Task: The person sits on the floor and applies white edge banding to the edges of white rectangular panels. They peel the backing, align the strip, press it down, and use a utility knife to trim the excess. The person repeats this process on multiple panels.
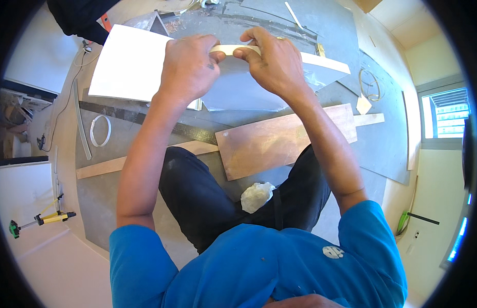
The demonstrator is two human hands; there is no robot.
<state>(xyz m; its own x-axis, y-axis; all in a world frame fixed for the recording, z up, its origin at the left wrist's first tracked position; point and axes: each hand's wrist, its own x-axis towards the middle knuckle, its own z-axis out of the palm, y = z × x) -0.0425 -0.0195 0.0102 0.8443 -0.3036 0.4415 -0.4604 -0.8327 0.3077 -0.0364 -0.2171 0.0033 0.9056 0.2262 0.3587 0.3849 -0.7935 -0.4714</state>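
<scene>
My left hand (189, 66) and my right hand (275, 64) are side by side at the top edge of a white board (243, 90) standing on its side in front of me. A narrow pale strip (228, 49) runs along that edge and shows between the hands. Both hands are closed on the strip, thumbs on the near side and fingers bent over it. Its white continuation reaches out past my right hand. Beside my left hand is a bright white panel (126, 64); where it meets the board is hidden by that hand.
A reddish-brown wooden board (279, 143) lies before my knees, over a long thin wooden strip (107, 167). A crumpled whitish wad (257, 197) sits between my legs. Coiled white banding (100, 131) lies left, another coil (370, 84) right. A yellow clamp (53, 218) is far left.
</scene>
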